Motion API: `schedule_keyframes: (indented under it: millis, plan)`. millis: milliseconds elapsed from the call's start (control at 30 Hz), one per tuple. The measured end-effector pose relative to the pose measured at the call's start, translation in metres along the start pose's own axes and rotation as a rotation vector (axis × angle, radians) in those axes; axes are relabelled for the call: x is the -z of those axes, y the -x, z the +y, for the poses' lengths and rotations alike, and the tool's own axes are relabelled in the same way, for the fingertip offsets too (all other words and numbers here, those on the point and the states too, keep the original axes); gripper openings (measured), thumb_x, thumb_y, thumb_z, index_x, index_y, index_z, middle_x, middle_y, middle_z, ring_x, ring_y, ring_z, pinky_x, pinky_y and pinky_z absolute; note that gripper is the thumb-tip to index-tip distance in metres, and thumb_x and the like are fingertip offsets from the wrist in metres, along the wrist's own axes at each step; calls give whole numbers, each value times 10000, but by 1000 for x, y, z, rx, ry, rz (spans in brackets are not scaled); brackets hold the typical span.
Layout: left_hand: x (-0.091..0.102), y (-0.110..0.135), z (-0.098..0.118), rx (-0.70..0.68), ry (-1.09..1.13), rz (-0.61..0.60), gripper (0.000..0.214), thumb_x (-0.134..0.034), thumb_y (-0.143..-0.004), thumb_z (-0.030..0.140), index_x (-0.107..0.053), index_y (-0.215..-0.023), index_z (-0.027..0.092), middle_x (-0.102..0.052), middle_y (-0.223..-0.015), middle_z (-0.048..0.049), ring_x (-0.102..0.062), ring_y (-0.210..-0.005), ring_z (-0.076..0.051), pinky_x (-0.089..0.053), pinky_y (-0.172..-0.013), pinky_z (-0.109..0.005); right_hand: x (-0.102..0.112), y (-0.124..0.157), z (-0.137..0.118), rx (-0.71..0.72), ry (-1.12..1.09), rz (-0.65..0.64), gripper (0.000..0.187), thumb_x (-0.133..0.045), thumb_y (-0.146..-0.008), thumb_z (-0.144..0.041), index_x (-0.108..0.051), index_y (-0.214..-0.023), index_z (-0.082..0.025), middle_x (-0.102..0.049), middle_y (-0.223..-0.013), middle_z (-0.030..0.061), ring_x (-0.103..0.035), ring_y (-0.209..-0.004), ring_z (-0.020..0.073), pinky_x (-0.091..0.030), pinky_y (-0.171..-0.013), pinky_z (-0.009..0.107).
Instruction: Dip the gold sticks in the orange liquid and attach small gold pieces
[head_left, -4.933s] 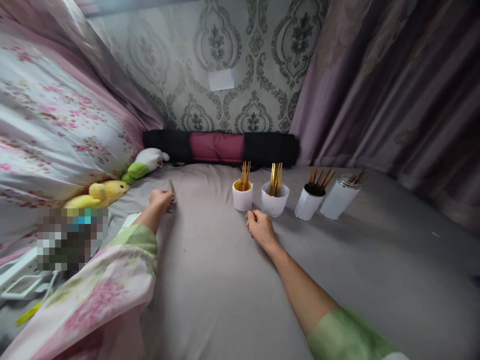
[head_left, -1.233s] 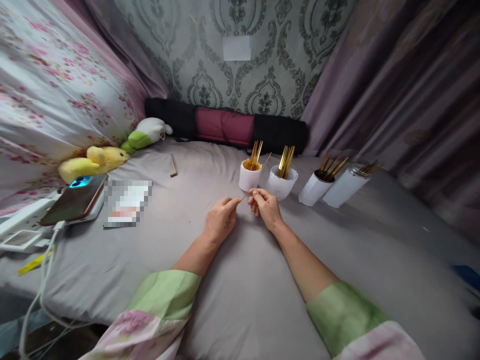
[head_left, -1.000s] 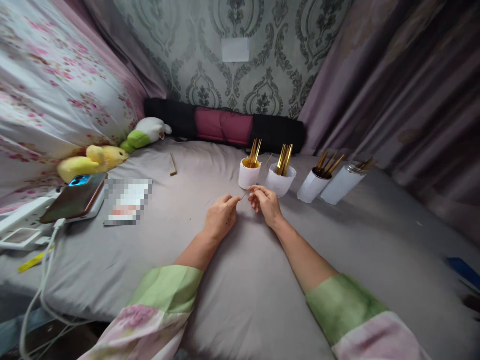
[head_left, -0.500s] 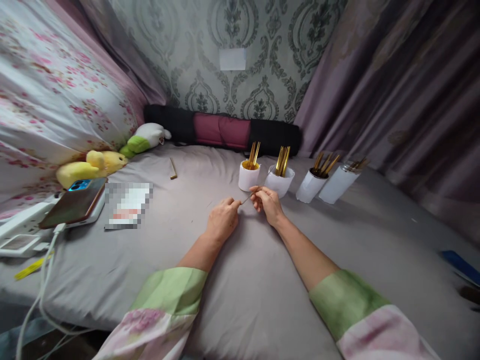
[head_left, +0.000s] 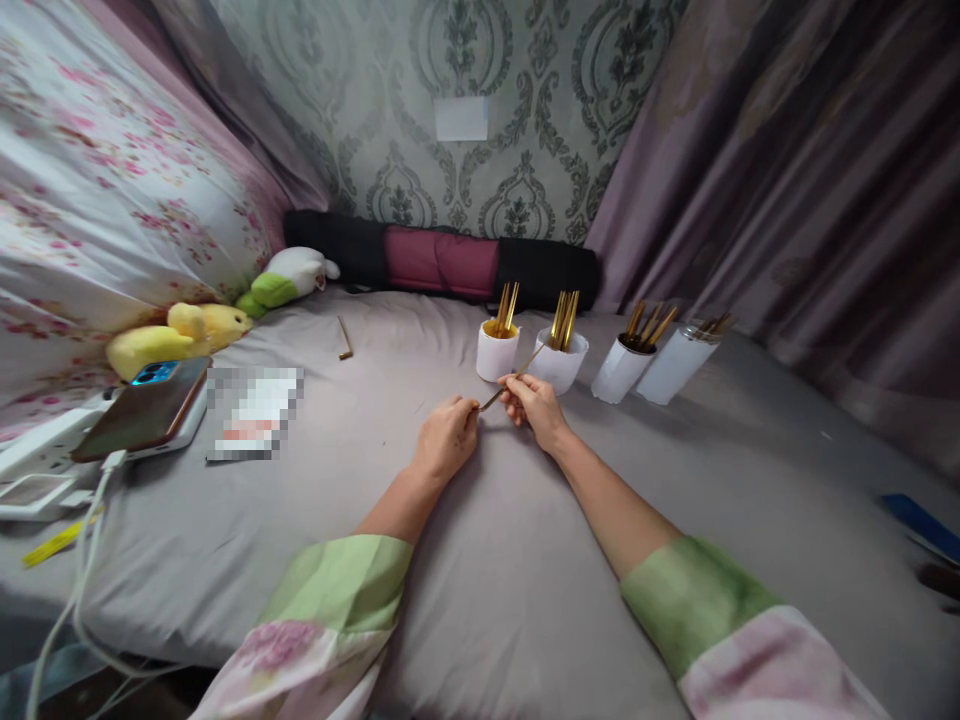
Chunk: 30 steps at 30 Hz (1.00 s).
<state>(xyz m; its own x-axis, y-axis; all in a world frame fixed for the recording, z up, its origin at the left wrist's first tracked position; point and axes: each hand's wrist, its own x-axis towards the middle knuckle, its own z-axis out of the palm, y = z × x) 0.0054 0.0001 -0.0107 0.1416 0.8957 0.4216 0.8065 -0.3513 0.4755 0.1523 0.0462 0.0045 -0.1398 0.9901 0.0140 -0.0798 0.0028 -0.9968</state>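
Note:
A thin gold-brown stick [head_left: 492, 399] slants between my hands above the grey cloth. My left hand [head_left: 447, 438] is closed, pinching its lower end. Thumb and fingers of my right hand [head_left: 534, 408] are closed around it farther up, with its tip sticking out beyond them. Just behind the hands stand a short white container [head_left: 498, 357] with a yellow inside and a wider white cup [head_left: 561, 370], each holding upright golden sticks. To their right, a taller white cylinder [head_left: 619, 374] and a longer white cylinder [head_left: 676, 370] lean and hold similar sticks.
A small gold-coloured rod [head_left: 344, 338] with a bent end lies left on the grey bed sheet [head_left: 480, 600]. Farther left are a phone [head_left: 142, 408], a blurred packet [head_left: 255, 415], a power strip [head_left: 45, 450], cables and plush toys [head_left: 176, 330]. A black-and-maroon bolster [head_left: 442, 260] lies along the wall.
More of the stick now shows beyond my right fingers, its tip reaching up toward the wider cup. Both hands have stayed nearly in place, and the view has shifted slightly.

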Motion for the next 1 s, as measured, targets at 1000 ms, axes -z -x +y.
schedule_keyframes:
  millis: [1000]
  plan:
    - [0, -8, 7, 567, 993, -120, 170, -494, -731, 214, -567, -844, 110, -576, -622, -22, -455, -412, -56, -326, -367, -170, 3, -1, -2, 14, 23, 10, 207, -546, -679, -333, -566, -778, -152, -503, -546, -44, -422, -373, 46, -282, -307, 161]
